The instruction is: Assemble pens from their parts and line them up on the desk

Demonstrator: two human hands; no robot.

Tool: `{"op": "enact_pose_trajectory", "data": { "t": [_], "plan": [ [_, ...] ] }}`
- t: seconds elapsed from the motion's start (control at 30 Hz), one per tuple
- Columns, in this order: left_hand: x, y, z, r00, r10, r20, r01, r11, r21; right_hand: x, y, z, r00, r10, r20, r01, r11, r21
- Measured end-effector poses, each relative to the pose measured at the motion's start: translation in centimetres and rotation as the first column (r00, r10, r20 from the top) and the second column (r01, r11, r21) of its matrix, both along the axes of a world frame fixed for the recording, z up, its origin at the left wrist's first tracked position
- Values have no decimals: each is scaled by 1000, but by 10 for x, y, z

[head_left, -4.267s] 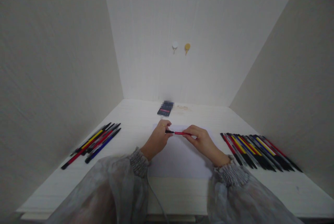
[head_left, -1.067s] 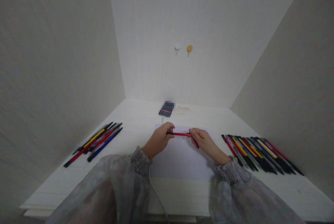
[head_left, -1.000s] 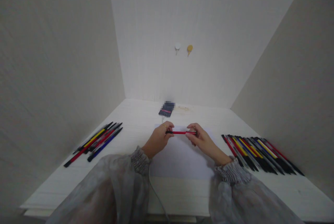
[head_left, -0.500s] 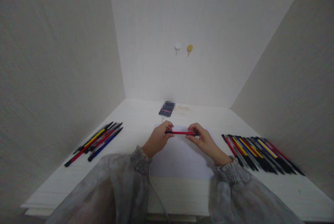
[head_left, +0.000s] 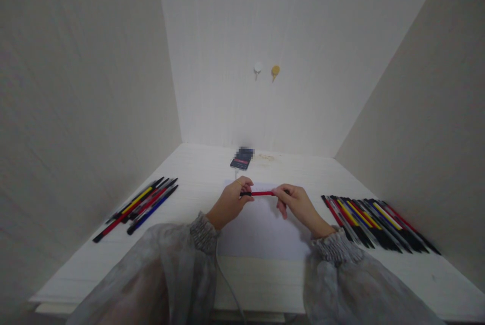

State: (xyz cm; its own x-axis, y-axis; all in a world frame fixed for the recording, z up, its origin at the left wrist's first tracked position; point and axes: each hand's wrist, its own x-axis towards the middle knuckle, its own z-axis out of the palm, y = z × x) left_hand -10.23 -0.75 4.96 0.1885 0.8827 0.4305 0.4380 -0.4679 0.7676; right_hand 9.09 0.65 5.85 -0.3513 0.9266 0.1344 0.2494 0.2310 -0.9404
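Note:
A red pen (head_left: 262, 193) with black ends is held level between my two hands, above a white sheet of paper (head_left: 261, 236). My left hand (head_left: 233, 198) pinches its black left end between thumb and fingers. Around the right end, my right hand (head_left: 295, 202) is closed, thumb and forefinger on the barrel and the other fingers curled below. My right fingers hide most of that end.
Several pens (head_left: 142, 203) lie in a loose pile at the left. A row of several more pens (head_left: 373, 221) lies at the right by the side wall. A phone (head_left: 241, 159) with a white cable (head_left: 229, 284) sits at the back; two hooks (head_left: 275, 70) are on the wall.
My right hand has shifted its grip on the pen: the thumb and forefinger now sit over the barrel, with other fingers lowered. My left hand stays nearly still.

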Motion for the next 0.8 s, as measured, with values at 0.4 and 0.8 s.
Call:
{"op": "enact_pose_trajectory", "data": {
  "t": [0.4,0.8],
  "plan": [
    [1,0,-1,999,27,-33,-27,999,22,0,2,-3,1000,13,-28,-12,999,35],
    [1,-1,2,999,46,-16,-46,999,-2,0,2,-3,997,23,-74,-21,1000,19]
  ]
}}
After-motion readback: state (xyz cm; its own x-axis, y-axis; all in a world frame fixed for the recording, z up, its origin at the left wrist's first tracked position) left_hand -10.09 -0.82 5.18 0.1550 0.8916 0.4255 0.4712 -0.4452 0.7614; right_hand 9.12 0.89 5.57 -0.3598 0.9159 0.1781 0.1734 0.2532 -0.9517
